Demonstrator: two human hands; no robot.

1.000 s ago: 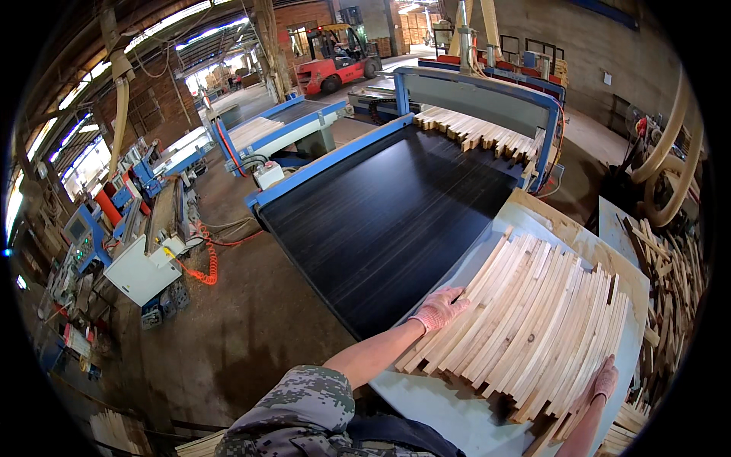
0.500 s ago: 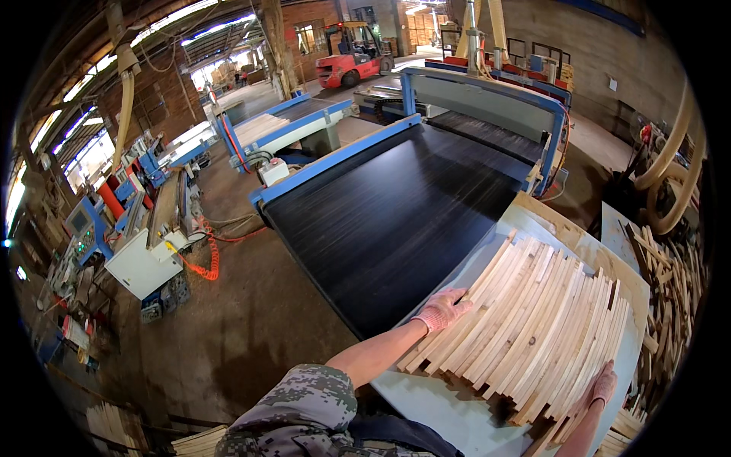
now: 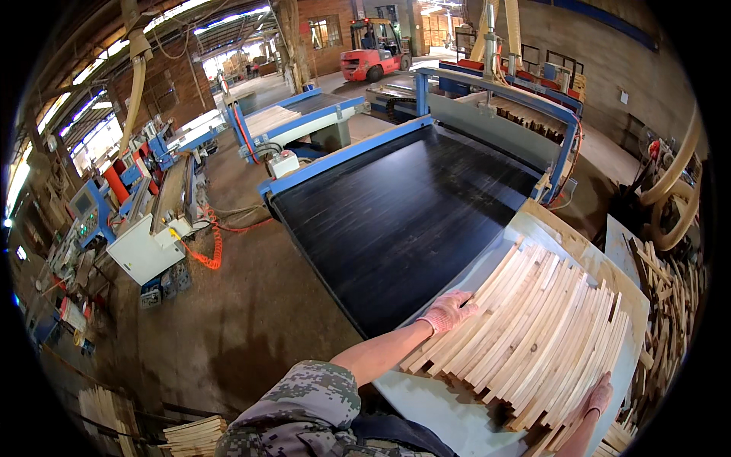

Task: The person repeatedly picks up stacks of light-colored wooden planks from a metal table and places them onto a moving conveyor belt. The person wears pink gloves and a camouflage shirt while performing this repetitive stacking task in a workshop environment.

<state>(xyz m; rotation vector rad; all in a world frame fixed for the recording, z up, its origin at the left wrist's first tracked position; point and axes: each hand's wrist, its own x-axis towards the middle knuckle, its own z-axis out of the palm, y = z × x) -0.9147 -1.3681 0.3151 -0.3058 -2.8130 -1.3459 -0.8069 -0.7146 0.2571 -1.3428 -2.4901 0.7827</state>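
A fanned row of pale wooden strips (image 3: 525, 335) lies side by side on a smooth light grey board (image 3: 438, 407). My left hand (image 3: 449, 311), in a pinkish knit glove, rests against the row's left side, its fingers stretched over the outermost strip. On the opposite side my right hand (image 3: 599, 396), gloved likewise, lies with extended fingers along the outer strips. Neither hand is wrapped round a strip. The strips' near ends are uneven, and a few stick out toward me beside my right forearm.
Beyond the board stretches a wide black conveyor belt (image 3: 403, 221) with a blue-framed gantry (image 3: 499, 84) across its far end. Loose wood scraps (image 3: 674, 305) are heaped at right. A white machine cabinet (image 3: 148, 251) and orange coiled hose (image 3: 213, 255) stand left. A red forklift (image 3: 373, 61) is far back.
The whole view has shifted slightly. Behind the gantry, a row of wooden pieces now shows where a dark surface was. Both hands stay at the strips' sides, nearly unmoved.
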